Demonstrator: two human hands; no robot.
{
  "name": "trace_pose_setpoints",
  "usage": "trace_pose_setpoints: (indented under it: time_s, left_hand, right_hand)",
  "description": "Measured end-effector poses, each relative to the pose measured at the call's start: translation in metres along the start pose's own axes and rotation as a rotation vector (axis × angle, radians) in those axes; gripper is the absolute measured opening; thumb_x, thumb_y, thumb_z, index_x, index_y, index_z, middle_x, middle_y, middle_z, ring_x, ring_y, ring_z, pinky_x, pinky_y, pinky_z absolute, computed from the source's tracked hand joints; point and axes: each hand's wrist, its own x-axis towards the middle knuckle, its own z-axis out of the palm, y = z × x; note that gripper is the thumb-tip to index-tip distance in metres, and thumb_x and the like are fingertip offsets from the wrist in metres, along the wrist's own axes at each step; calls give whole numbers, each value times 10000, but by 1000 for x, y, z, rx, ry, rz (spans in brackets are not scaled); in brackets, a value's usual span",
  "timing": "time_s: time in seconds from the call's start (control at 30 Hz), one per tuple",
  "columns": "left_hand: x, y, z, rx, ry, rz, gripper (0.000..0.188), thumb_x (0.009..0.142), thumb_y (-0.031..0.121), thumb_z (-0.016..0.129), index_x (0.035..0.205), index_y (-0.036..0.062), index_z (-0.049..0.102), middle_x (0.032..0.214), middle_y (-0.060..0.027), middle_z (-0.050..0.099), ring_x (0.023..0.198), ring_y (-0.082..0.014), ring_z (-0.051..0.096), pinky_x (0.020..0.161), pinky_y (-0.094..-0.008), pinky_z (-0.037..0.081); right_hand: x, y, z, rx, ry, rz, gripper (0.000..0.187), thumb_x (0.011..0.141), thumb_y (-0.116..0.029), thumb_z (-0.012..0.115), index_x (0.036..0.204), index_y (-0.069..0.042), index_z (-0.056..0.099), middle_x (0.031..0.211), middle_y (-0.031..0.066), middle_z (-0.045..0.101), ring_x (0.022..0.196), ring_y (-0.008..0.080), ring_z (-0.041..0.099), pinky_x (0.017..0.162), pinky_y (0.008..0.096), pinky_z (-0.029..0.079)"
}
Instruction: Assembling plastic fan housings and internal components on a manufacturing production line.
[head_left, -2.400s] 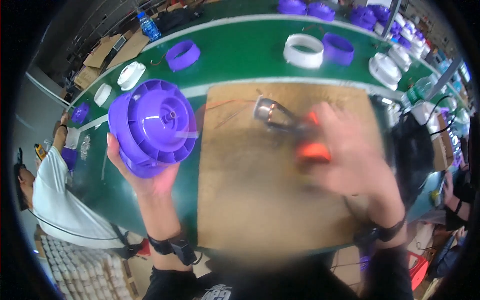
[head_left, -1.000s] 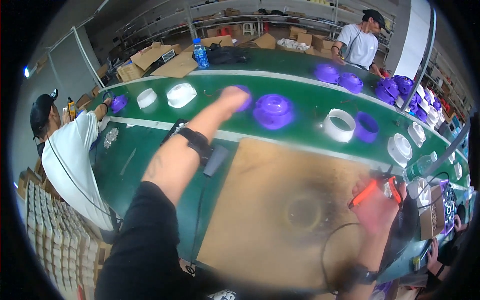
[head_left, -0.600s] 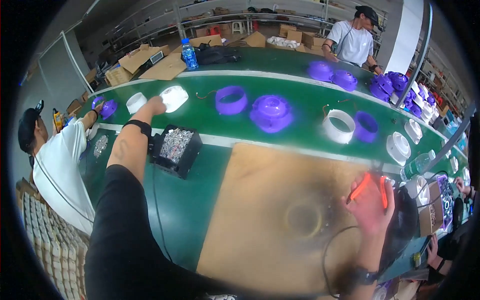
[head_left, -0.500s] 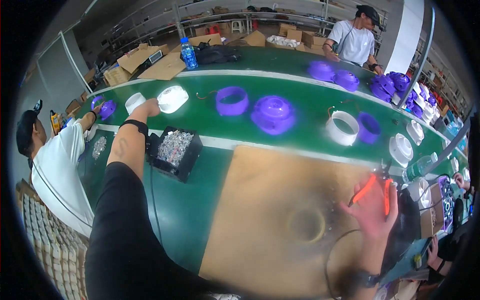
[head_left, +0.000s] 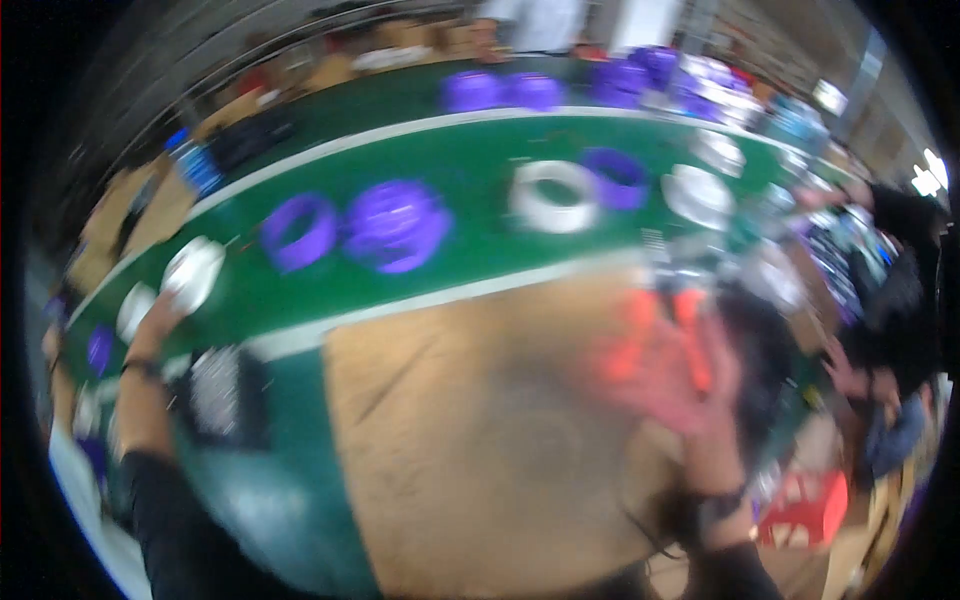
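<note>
Everything is smeared by motion. At the left, my left hand has its fingers closed on the near edge of a white round plastic housing. Just beside that hand stands a white ring. Over the right part of a tan board, my right hand holds pliers with red-orange handles, their jaws pointing away from me. The pliers' handles look spread, and the fingers around them are blurred.
Purple ring, purple domed housing, white ring and another purple ring line the green bench. A black box of small parts sits near my left forearm. Co-workers' arms show at right; a red stool stands below.
The view has swung to the right, so the bench items appear further left. My left hand stays at the white housing, and my right hand still holds the pliers.
</note>
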Motion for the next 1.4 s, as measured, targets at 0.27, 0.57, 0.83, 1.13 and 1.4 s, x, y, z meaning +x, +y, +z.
trace_pose_setpoints:
  time_s: [0.27, 0.57, 0.83, 1.13, 1.4]
  left_hand:
    - [64, 108, 43, -254, -226, -196, 678, 789, 480, 734, 1281, 39, 581, 1293, -233, 585, 1196, -328, 568, 1033, -440, 407]
    - [53, 69, -32, -565, 547, -144, 279, 900, 275, 665, 1007, 46, 546, 871, -50, 517, 837, -164, 510, 737, -299, 436]
    - [-113, 231, -181, -1280, 538, -33, 278, 921, 338, 658, 1019, 128, 504, 908, 30, 491, 790, -60, 453, 655, -218, 362]
    - [-280, 462, -181, -1780, 464, 597, 693, 557, 189, 934, 1033, 109, 436, 1392, -261, 381, 1312, -348, 431, 1084, -441, 374]
    - [-297, 478, -163, -1856, 582, 645, 720, 576, 212, 937, 1060, 134, 410, 1417, -267, 317, 1324, -368, 417, 1088, -459, 372]
  right_hand:
    - [5, 18, 18, -41, 41, -148, 805, 920, -600, 468, 1491, -60, 293, 1418, 200, 449, 1354, 349, 391, 1096, 631, 281]
    - [0, 22, 22, 18, -105, -148, 811, 931, -657, 359, 1456, -39, 344, 1302, 204, 531, 1240, 368, 508, 991, 594, 419]
    - [1, 51, 52, -394, 51, -200, 699, 964, -651, 273, 1148, -26, 526, 842, 70, 533, 716, 203, 548, 596, 336, 445]
    - [-9, 98, 88, -310, -127, -65, 614, 982, -578, 370, 1228, -25, 475, 977, 122, 591, 843, 226, 621, 704, 341, 517]
    - [-4, 120, 95, -719, 46, -160, 449, 880, -175, 702, 1245, -35, 480, 1136, 60, 590, 953, 138, 596, 796, 292, 484]
